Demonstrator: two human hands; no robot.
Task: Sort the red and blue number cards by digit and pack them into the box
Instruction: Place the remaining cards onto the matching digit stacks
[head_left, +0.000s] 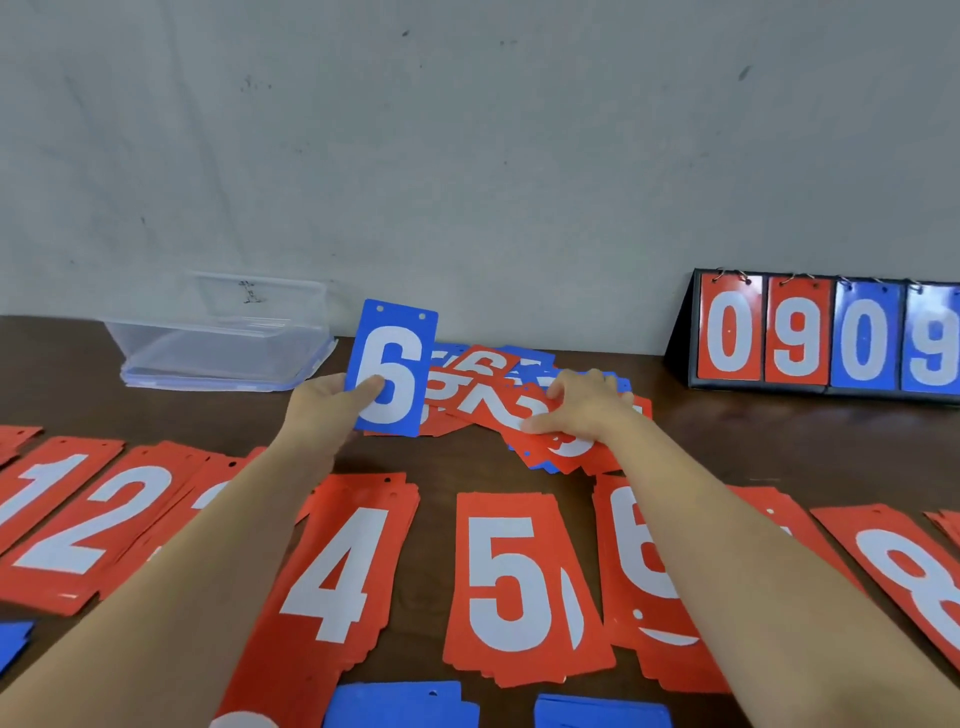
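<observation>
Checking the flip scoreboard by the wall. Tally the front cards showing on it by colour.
Red: 2, the red 0 and the red 9
Blue: 2, the blue 0 and the blue 9, which is cut by the frame edge
Total: 4 front cards in view on the scoreboard

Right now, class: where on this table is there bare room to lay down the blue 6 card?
The table is bare between the clear box and the red 2 pile, and between the loose heap and the scoreboard. The front row of red piles is crowded, nearly edge to edge.
</observation>
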